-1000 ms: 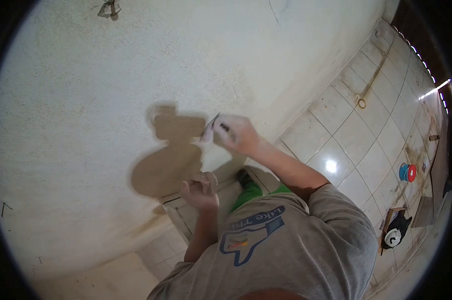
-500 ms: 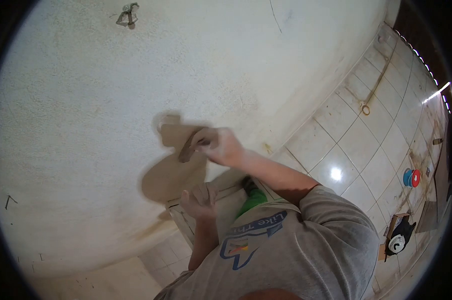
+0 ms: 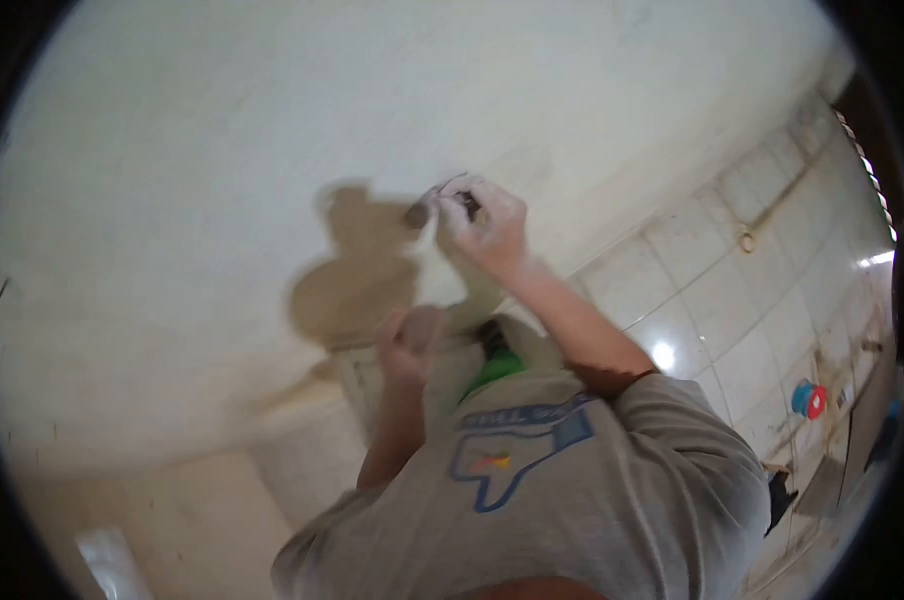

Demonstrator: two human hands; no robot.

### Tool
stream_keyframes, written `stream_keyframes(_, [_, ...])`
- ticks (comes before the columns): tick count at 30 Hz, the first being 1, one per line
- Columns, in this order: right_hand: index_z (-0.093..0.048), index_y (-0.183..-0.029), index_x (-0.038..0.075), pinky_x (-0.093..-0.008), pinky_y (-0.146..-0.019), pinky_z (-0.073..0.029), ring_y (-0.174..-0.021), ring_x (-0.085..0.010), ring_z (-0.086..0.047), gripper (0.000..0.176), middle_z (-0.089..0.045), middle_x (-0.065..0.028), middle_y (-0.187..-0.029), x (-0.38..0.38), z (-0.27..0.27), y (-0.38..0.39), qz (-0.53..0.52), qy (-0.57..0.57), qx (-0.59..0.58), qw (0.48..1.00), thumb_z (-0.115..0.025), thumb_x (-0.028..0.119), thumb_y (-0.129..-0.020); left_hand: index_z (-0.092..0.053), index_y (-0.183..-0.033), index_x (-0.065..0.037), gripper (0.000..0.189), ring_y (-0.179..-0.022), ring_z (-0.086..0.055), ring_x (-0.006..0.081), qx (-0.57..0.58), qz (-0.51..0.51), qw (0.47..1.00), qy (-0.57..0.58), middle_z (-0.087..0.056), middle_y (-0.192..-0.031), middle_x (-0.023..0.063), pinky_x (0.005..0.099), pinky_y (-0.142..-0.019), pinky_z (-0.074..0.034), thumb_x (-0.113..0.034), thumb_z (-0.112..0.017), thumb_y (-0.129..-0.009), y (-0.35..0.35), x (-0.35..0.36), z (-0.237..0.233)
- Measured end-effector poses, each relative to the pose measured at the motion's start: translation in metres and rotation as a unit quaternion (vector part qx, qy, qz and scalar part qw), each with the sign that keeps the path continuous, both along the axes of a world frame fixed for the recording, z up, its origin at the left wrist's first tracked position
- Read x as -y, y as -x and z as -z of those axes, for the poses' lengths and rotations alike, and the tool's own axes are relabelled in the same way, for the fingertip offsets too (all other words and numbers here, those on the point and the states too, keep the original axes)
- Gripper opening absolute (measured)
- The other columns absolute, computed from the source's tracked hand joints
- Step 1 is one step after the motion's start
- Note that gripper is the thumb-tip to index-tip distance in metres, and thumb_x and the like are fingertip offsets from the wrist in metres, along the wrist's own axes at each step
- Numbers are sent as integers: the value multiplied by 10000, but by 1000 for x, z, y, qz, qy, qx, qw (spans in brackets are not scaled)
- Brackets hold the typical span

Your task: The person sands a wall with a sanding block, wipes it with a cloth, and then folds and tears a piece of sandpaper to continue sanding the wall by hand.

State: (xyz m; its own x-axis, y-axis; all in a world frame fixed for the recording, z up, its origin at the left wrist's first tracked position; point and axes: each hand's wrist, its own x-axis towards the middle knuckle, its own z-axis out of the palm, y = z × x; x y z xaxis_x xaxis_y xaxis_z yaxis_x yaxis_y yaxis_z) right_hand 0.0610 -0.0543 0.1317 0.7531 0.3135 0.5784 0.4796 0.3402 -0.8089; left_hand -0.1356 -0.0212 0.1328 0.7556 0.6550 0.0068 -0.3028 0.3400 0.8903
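Observation:
My right hand [image 3: 490, 228], whitened with dust, is raised close to a pale plastered wall [image 3: 222, 130]. Its fingers are curled and pinched around something small and dark-edged that I cannot make out. My left hand [image 3: 404, 350] is lower, in front of my chest, its fingers bent in and blurred; whether anything is in them is hidden. The brown shadow [image 3: 357, 285] of my head and upper body falls on the wall beside both hands. My grey T-shirt [image 3: 542, 500] fills the bottom of the view.
Below me a pale flat-topped surface [image 3: 357, 385] meets the wall, with something green [image 3: 497, 372] by my body. To the right lies a tiled floor [image 3: 742, 300] with a blue and red spool [image 3: 809, 400] and a black object [image 3: 780, 500].
My right hand has moved up and to the right along the wall, fingers still pinched. My left hand has risen slightly. The whole view has shifted, and the wall mark at the top has gone out of sight.

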Motion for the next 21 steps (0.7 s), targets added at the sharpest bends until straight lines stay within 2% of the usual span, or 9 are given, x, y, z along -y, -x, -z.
stream_keyframes(3, [-693,-911,8,-248,-630,-514,-667,-85,-634,64,-718,-83,-800,13,41,-23,-50,80,70,993,-722,39,-863,-327,-591,-127,464,-489,-271,130,7,145,988,-48,-290,-555,-24,303,-502,-289,-242,-493,-1009,-13,17,-19])
stream_keyframes(4, [-697,-925,11,-250,-639,-517,-670,-92,-645,78,-718,-84,-796,17,66,-36,-47,90,88,991,-721,51,-863,-362,-599,-115,450,-489,-298,128,-18,129,990,-58,-320,-555,-19,303,-503,-305,-232,-500,-1011,-14,26,-26])
stream_keyframes(6, [-711,-928,5,-265,-657,-529,-706,-124,-670,98,-727,-78,-811,43,80,-64,-26,121,-14,992,-747,50,-849,-432,-615,-91,427,-489,-353,124,-58,107,990,-71,-379,-553,-10,303,-504,-337,-210,-516,-1016,-19,42,-36])
stream_keyframes(8, [-720,-937,-2,-271,-666,-534,-730,-146,-678,130,-734,-75,-854,59,109,-101,44,32,-142,988,-776,53,-833,-507,-653,-64,391,-511,-417,126,-51,124,986,-98,-453,-575,12,297,-508,-349,-223,-530,-1010,-26,59,-38])
stream_keyframes(10, [-709,-987,-5,-247,-615,-510,-722,-141,-664,200,-731,-87,-880,63,176,-155,218,-61,-288,930,-802,56,-822,-571,-701,-41,345,-537,-473,127,-40,144,983,-110,-517,-606,33,289,-524,-372,-220,-556,-996,-28,68,-32])
stream_keyframes(13, [-684,-1055,4,-210,-555,-466,-673,-104,-620,237,-719,-96,-893,101,164,-157,169,-2,-448,878,-781,49,-843,-622,-770,-24,236,-593,-534,125,-48,127,984,-114,-578,-670,52,273,-580,-424,-173,-618,-954,-18,90,-22])
stream_keyframes(15, [-655,-1097,12,-197,-524,-443,-634,-84,-578,233,-688,-71,-855,108,154,-126,-34,-25,-470,882,-738,63,-886,-622,-791,-25,157,-644,-560,120,-84,54,984,-147,-593,-714,50,265,-640,-462,-116,-669,-911,-3,108,-29])
stream_keyframes(18, [-642,-1155,-3,-185,-498,-457,-607,-61,-559,232,-682,-40,-904,108,134,-57,-305,-40,-492,814,-654,63,-933,-644,-951,-17,151,-798,-612,139,-42,-30,978,-205,-641,-876,64,291,-769,-496,-85,-738,-855,26,117,-15])
stream_keyframes(21, [-611,-1200,-1,-158,-501,-462,-613,-29,-561,261,-665,-5,-895,108,75,15,-518,-42,-489,700,-639,108,-964,-624,-1187,-15,389,-936,-625,168,-150,-208,874,-412,-639,-1053,76,304,-891,-497,-70,-766,-828,28,124,-24])
